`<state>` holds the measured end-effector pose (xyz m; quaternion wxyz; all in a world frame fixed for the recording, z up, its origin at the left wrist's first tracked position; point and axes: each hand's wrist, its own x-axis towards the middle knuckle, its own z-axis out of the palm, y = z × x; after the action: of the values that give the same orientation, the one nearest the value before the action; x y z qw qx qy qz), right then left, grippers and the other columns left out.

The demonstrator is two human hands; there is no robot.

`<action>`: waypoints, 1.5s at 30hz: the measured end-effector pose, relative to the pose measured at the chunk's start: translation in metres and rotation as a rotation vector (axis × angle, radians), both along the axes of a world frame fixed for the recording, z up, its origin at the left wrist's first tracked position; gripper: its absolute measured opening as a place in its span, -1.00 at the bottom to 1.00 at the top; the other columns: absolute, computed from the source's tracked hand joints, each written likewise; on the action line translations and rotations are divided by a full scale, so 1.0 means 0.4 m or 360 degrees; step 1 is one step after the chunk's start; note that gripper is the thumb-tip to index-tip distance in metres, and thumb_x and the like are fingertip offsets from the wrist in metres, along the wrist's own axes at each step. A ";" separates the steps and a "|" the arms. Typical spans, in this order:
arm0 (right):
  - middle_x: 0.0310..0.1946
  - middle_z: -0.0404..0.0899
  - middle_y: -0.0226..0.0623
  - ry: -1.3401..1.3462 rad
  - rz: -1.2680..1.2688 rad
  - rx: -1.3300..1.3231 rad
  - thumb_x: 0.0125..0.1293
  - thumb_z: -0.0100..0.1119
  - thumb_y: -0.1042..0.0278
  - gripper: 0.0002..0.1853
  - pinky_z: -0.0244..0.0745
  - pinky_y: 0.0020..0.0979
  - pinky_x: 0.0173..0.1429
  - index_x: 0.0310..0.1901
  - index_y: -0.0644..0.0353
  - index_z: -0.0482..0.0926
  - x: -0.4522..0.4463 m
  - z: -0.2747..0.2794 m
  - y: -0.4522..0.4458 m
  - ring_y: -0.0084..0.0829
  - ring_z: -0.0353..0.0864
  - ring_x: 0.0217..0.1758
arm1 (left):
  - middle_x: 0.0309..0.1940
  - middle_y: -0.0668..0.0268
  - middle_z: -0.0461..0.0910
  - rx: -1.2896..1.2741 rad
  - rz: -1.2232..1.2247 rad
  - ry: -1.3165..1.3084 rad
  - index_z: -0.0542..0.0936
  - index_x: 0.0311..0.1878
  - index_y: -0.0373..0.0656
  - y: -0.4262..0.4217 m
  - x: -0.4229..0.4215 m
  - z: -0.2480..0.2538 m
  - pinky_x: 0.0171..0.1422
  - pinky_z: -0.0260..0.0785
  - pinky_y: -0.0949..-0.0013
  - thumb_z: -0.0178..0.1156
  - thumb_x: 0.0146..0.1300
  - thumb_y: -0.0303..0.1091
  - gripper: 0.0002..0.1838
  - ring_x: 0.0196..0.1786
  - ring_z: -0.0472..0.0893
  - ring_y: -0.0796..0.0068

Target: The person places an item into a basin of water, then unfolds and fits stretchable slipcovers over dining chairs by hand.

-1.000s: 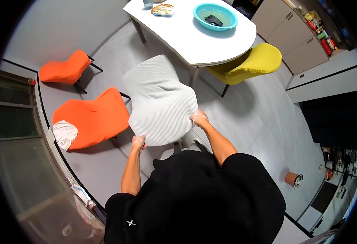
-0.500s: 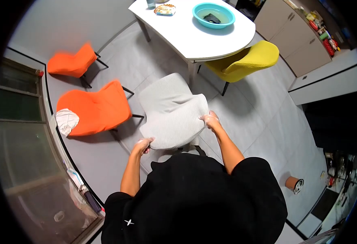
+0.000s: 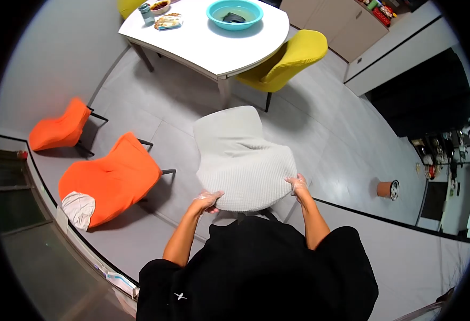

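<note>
A chair in a light grey ribbed cover stands right in front of me, its fabric creased across the middle. My left hand grips its near left edge, and my right hand holds its right edge. Both hands look covered in thin clear gloves. To the left is an orange chair with a crumpled whitish cloth on it.
A white table ahead bears a turquoise basin of water with dark cloth, a snack packet and a jar. A yellow chair and a second orange chair stand nearby. A brown bin is at right.
The view has turned and shifted. The grey chair has moved away from the orange chairs and the table, with both my hands still holding its edges.
</note>
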<state>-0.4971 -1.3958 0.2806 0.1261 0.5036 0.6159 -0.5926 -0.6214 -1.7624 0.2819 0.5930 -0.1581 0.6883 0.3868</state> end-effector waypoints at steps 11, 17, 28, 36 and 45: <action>0.12 0.41 -0.09 -0.0043 -0.1097 0.0166 0.10 0.41 -0.04 -0.22 0.52 -0.35 -0.47 0.26 0.16 0.28 0.295 -0.029 0.072 -0.30 0.44 -0.30 | -0.01 -0.16 0.48 0.0176 -0.0222 0.0491 -0.03 0.25 -0.52 0.427 -0.064 -0.180 -0.16 0.59 0.16 0.45 0.08 -0.20 -0.03 -0.09 0.63 0.07; 0.34 0.12 0.21 0.0172 -0.1419 -0.0241 0.11 0.43 0.01 0.08 0.70 -0.06 -0.22 0.36 0.17 -0.25 0.128 -0.028 0.103 0.32 0.48 0.11 | 0.18 -0.24 0.35 0.0310 0.0297 0.0209 -0.11 0.35 -0.38 0.797 -0.149 -0.070 0.16 0.47 0.17 0.43 0.05 -0.28 0.02 0.13 0.53 -0.02; 0.11 0.37 0.19 0.0090 -0.1294 -0.0090 0.13 0.41 -0.07 0.18 0.70 -0.20 -0.43 0.35 0.28 -0.38 -0.087 0.020 0.657 -0.07 0.69 -0.27 | 0.32 -0.06 0.30 0.0117 0.0079 0.0791 -0.07 0.46 -0.23 1.389 -0.333 0.006 0.33 0.32 0.18 0.43 0.03 -0.25 0.06 0.31 0.39 0.02; 0.05 0.47 0.12 -0.0198 -0.0967 -0.0101 0.10 0.41 -0.11 0.34 0.70 -0.19 -0.41 0.42 0.25 -0.58 -0.251 -0.009 1.127 -0.15 0.68 -0.30 | 0.35 -0.04 0.31 -0.0008 0.0124 0.0957 -0.02 0.48 -0.19 1.771 -0.483 -0.029 0.44 0.16 0.21 0.42 0.06 -0.21 0.03 0.37 0.35 0.05; 0.15 0.40 0.12 -0.0153 -0.0754 -0.0032 0.10 0.40 -0.14 0.38 0.69 -0.06 -0.31 0.42 0.16 -0.67 -0.497 -0.199 1.580 -0.11 0.68 -0.21 | 0.42 -0.04 0.19 0.0092 0.0255 0.0916 -0.05 0.52 -0.05 2.135 -0.786 -0.134 0.43 0.19 0.24 0.39 0.07 -0.33 0.03 0.40 0.31 0.05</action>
<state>-0.6957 -0.7639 0.2008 0.0178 0.6605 0.4678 -0.5870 -0.9359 -0.9083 0.2282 0.3454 -0.0787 0.8022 0.4807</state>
